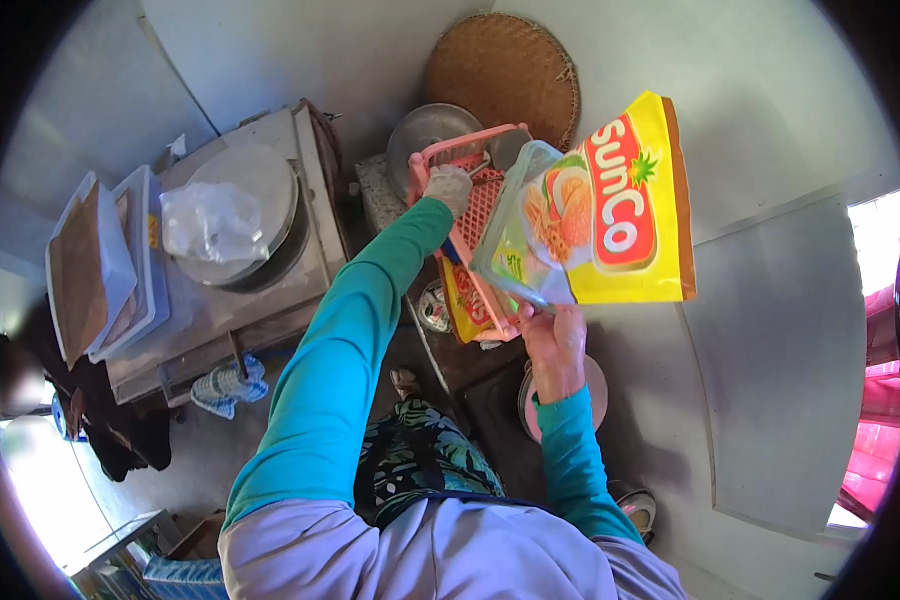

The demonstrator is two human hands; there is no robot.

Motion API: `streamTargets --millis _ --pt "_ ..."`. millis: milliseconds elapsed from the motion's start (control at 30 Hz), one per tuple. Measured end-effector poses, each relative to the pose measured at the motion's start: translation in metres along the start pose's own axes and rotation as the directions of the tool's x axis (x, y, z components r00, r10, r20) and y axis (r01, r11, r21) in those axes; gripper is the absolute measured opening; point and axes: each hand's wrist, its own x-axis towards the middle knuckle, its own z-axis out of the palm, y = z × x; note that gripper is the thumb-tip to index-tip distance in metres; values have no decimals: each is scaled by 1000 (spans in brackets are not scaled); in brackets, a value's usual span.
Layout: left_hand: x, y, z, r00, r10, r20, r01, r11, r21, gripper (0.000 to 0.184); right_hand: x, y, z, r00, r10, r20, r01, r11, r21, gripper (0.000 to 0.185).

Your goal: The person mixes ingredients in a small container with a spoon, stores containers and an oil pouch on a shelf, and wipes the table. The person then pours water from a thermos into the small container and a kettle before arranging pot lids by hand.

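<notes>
**Daylight Enters Grey Room From Two Sides**

Daylight burns to white at an opening (45, 490) low on the left and glares through a window (873, 225) on the right, as seen from within the room. Soft shadows cross the pale wall (770, 90); the floor (305, 425) lies dimmer. Print on a yellow packet (660, 220) reads crisply, while straight lines bow outward and black swallows the corners.

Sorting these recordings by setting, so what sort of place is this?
Probably a kitchen or small food-preparation room, perhaps at home. The yellow packet with food pictured on it, the round metal dish and the big woven tray suggest so.
</notes>
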Motion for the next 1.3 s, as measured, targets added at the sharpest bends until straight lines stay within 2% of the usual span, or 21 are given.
streamTargets --millis 33,133,267,333,367,433,500,567,633,700,733,800,833,900,933,967,1000,1067,1133,1200,1300 --pt "7 3 9 997 -71 9 71 997 35 22 0 -1 0 999 33 -7 -33 999 13 33" --pt "26 1 15 998 -45 49 46 999 -22 15 15 1 -6 992 40 -119 -39 999 14 30" --pt "35 -1 20 997 67 37 -63 993 -100 12 22 6 12 998 -5 -68 6 1000 7 26" --pt "40 1 15 989 -12 149 16 999 -28 15 34 16 22 997 23 -70 -17 996 83 26" --pt "42 -4 12 992 10 127 -14 999 29 14 39 23 27 999 22 -34 -19 996 88 26" --pt "49 -13 7 997 27 69 -23 998 -58 14 53 36 42 1000 -10 -28 12 997 74 28" --pt "50 -23 -1 999 12 47 2 960 -280 14 63 48 55 995 -42 -87 48 996 70 30" --pt "52 -34 -13 997 -23 78 65 804 -591 14 74 54 67 998 -45 -51 51 991 126 34" --pt "49 -42 -26 979 -43 200 198 441 -875 14 77 60 80 997 -41 -63 51 985 167 34" --pt "42 -42 -47 938 -30 344 344 -20 -939 14 84 66 89 997 -3 -80 21 973 228 36" --pt "37 -37 -59 919 -12 394 386 -180 -905 14 87 66 90 996 -11 -88 31 971 238 36" --pt "40 -38 -60 907 11 422 410 -258 -875 14 93 67 90 987 45 -153 16 927 374 36" --pt "40 -38 -60 906 22 423 414 -255 -874 14 98 70 88 986 38 -160 26 924 381 36" --pt "60 -68 -10 913 76 402 408 -113 -906 19 108 79 79 985 16 -173 54 918 393 38" --pt "67 -76 7 919 117 375 375 25 -927 25 110 79 79 984 16 -177 56 917 395 38" --pt "70 -71 -13 946 125 299 216 442 -870 32 110 79 80 978 -48 -205 112 942 315 40" --pt "73 -70 -28 959 166 229 18 772 -635 40 111 82 81 968 -113 -225 166 959 232 43" --pt "81 -76 -28 954 73 292 159 701 -695 47 121 89 84 959 -104 -264 169 958 234 46" --pt "75 -78 -26 983 -1 184 146 617 -774 46 137 104 87 952 -93 -292 167 957 239 50" --pt "64 -80 -20 992 -63 113 128 583 -803 46 155 126 86 947 -79 -312 205 896 394 47" --pt "58 -82 -16 993 -99 67 112 590 -800 45 172 134 88 895 20 -445 105 962 253 30"
